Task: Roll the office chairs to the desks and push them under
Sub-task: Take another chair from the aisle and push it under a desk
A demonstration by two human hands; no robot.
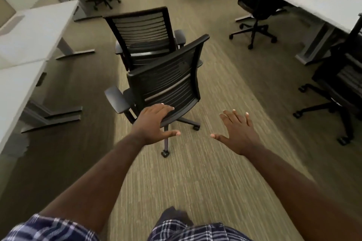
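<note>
Two black mesh-backed office chairs stand in the aisle between desk rows. The near chair (168,84) has its back toward me, and the far chair (143,33) stands just behind it. My left hand (154,121) reaches out with straight fingers lying on the top edge of the near chair's backrest, thumb spread. To its right my right hand (235,133) hovers over the carpet with its fingers spread, holding nothing and clear of the chair.
White desks (29,33) line the left side, their metal feet (52,117) jutting onto the carpet. More white desks (323,8) run along the right with black chairs (254,4) beside them. Several further chairs stand at the far end.
</note>
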